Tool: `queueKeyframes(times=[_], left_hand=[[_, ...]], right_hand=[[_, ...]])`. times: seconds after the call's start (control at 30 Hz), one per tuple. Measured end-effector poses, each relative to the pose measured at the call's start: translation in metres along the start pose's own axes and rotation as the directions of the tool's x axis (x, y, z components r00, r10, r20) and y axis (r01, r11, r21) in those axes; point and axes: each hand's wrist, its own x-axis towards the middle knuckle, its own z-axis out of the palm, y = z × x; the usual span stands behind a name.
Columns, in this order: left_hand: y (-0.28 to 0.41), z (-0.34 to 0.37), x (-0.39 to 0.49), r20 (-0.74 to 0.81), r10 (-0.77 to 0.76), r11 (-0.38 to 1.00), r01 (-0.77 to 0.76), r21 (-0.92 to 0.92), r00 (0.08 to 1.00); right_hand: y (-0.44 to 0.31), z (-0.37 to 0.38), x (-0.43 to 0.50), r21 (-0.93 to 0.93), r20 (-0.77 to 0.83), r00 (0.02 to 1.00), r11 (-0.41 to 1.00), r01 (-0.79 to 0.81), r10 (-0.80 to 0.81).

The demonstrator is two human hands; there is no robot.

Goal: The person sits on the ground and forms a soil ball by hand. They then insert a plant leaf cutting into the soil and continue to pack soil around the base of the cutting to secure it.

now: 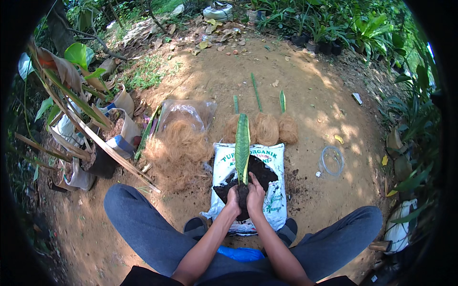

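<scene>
A snake plant leaf (pixel 242 143) with yellow edges stands upright between my hands, its base in a clump of dark soil (pixel 243 196). My left hand (pixel 233 198) cups the clump from the left, and my right hand (pixel 255 195) presses it from the right with the fingers pointing up. Beneath them lies an opened white plastic sack (pixel 223 161) with printed writing and dark soil on it. Behind the sack stand fiber-wrapped balls (pixel 267 129), each near an upright green leaf cutting. Loose brown coconut fiber (pixel 179 153) is heaped left of the sack, partly in a clear plastic bag (pixel 189 111).
A coil of clear line (pixel 331 161) lies on the dirt at the right. Potted plants in white sacks (pixel 123 132) crowd the left, with a long dry stalk (pixel 107 148) reaching towards the fiber. A blue plastic item (pixel 240 253) lies between my legs. More potted plants (pixel 323 46) line the back right.
</scene>
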Motion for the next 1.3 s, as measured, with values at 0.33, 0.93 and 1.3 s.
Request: queueKeyframes(times=[0.33,0.93,1.3], left_hand=[[-0.007,-0.006,0.002,-0.039,-0.017,1.0,0.017,0.015,0.999],[0.002,0.002,0.002,-0.058,0.016,0.997,-0.012,0.071,0.998],[0.002,0.005,0.002,-0.011,0.007,0.993,-0.005,0.118,1.0]], right_hand=[[0.039,0.011,0.006,0.174,0.059,0.988,0.973,-0.148,0.14],[0.032,-0.005,0.02,0.417,0.427,0.84,0.752,-0.511,0.334],[0.023,0.001,0.011,0.234,0.2,0.959,0.94,-0.247,0.202]])
